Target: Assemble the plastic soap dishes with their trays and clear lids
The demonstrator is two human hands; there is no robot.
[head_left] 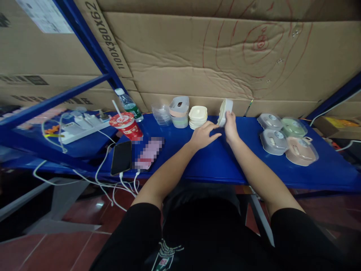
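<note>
My right hand (231, 127) grips a pale plastic food box (225, 110) turned on its side, with its cream interior facing left. My left hand (205, 134) is stretched toward it, thumb apart, fingertips at the box's lower left edge; whether they press on it I cannot tell. Just behind the left hand stands a stack of cream square bowls (197, 115). Left of that is a stack of grey, pink and green boxes (179, 116), then a stack of clear lids (161, 114).
Several lidded boxes (273, 141) sit at the right on the blue table (225, 162). At the left are a red cup with a straw (128, 126), a water bottle (130, 105), two phones (121, 158) with cables and a power strip (84, 128). Cardboard (169, 49) lines the back.
</note>
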